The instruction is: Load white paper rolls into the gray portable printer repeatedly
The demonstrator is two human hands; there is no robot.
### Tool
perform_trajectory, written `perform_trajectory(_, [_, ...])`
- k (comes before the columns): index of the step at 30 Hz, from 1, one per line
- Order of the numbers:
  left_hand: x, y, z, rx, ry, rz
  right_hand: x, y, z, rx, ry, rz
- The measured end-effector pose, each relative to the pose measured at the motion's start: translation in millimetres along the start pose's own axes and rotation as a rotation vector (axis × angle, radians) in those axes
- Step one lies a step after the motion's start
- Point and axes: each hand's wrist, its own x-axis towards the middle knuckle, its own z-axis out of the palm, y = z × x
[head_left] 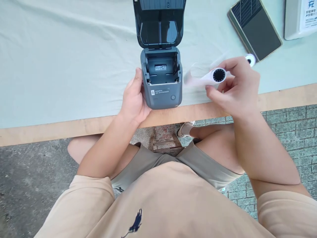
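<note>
A dark grey label printer [162, 91] stands near the table's front edge, its black lid [159, 29] tipped back and its inner compartment showing no roll. My left hand [133, 99] grips the printer's left side, thumb along the wall and other fingers mostly hidden beneath or behind it. To the right of the printer, my right hand [239, 87] pinches a white label roll [210, 78] with a black toothed core. A loose, blurred, partly see-through strip trails from this roll leftward, close to the printer's right wall.
A small white ring-shaped piece [251, 59] lies behind my right hand, by a dark phone-like device [262, 34]. A white box with printed text [294, 19] sits at the far right corner. Pale cloth [61, 59] covers the table up to its wooden front edge [49, 134].
</note>
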Motion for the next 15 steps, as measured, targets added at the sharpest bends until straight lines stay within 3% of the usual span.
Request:
perform_trajectory(7, [2.9,-0.4,-4.2,0.06,0.001,0.001,-5.4,8.8,-15.6,-0.127,-0.138,0.016])
perform_trajectory(8, [3.1,-0.2,-4.2,0.063,-0.006,0.001,-6.1,8.1,-21.2,-0.083,-0.067,-0.013])
perform_trajectory(11, [3.2,0.2,-3.5,0.062,-0.029,-0.005,-6.1,9.0,-37.5,-0.008,0.313,-0.073])
perform_trajectory(12, [3.1,0.3,-3.3,0.064,-0.034,-0.005,-5.0,11.1,-41.3,-0.025,0.374,-0.051])
perform_trajectory(13, [2.9,0.3,-3.0,0.066,-0.036,-0.003,-3.2,14.1,-43.6,-0.059,0.365,-0.001])
perform_trajectory(15, [2.7,0.5,-2.9,0.066,-0.037,0.007,1.2,21.9,-43.7,-0.113,0.226,0.118])
